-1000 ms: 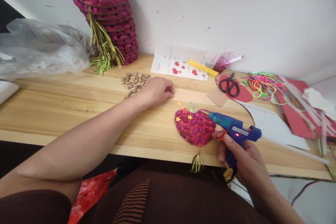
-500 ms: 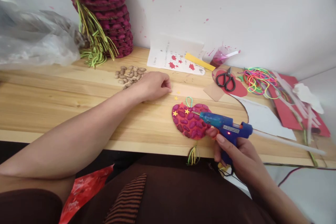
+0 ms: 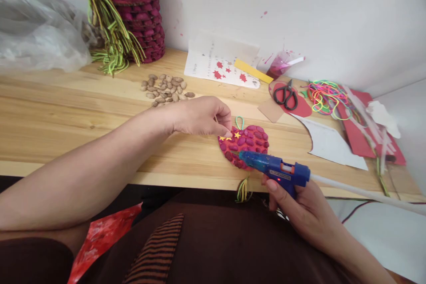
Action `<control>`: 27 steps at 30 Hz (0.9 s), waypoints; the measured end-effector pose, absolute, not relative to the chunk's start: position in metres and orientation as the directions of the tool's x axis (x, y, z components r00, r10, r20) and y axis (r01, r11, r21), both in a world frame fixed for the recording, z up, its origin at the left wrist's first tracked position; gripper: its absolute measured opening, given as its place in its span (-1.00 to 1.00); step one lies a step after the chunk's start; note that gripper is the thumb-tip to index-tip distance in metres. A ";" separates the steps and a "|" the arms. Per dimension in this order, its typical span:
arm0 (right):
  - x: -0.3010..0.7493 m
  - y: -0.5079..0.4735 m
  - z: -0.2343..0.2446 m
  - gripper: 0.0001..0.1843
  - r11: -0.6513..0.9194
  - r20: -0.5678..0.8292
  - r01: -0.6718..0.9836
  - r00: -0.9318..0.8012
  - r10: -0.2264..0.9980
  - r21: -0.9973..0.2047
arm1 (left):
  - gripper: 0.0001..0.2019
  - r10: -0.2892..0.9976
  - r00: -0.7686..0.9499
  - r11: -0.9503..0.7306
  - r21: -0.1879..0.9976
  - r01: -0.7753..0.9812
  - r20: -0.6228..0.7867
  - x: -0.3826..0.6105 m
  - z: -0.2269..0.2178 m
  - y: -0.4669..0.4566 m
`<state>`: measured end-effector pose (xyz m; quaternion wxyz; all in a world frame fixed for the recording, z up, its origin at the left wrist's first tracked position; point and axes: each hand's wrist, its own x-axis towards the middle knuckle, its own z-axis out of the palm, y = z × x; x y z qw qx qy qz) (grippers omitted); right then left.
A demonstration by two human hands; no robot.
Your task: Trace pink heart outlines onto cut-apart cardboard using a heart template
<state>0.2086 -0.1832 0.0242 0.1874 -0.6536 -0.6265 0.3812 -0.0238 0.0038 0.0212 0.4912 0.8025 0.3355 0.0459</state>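
Observation:
A red heart ornament point(image 3: 248, 142) covered in purple seeds, with yellow stars, a green loop and a yellow-green tassel, lies at the near edge of the wooden table point(image 3: 66, 115). My left hand point(image 3: 203, 116) is pinched at the heart's upper left, fingertips touching it beside a yellow star; what the pinch holds is too small to see. My right hand point(image 3: 299, 206) grips a blue glue gun point(image 3: 276, 169) with its red light on. The nozzle points left over the heart's lower edge.
Loose brown seeds point(image 3: 166, 88) lie behind my left hand. A stack of finished hearts point(image 3: 133, 13) and a plastic bag point(image 3: 36, 31) stand at the back left. Star sheets point(image 3: 221, 69), scissors point(image 3: 285, 94), coloured cords point(image 3: 324, 97), red paper point(image 3: 366, 128) and white paper point(image 3: 333, 144) fill the right.
My left hand moved from the bare table right and nearer, onto the heart's upper left. The glue gun shifted left and lower, off the heart's middle to its lower edge.

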 end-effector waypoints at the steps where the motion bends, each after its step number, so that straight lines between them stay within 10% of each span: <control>1: 0.208 -0.183 0.024 -0.62 -0.123 -0.253 0.688 -0.090 0.963 -0.715 | -0.89 0.584 0.769 -0.300 0.810 0.504 -0.262 -0.023 0.021 0.003; 27: 0.205 -0.183 0.025 -0.56 -0.013 -0.187 0.776 -0.135 0.973 -0.630 | -0.94 0.530 0.810 -0.343 0.810 0.475 -0.250 -0.018 0.015 -0.006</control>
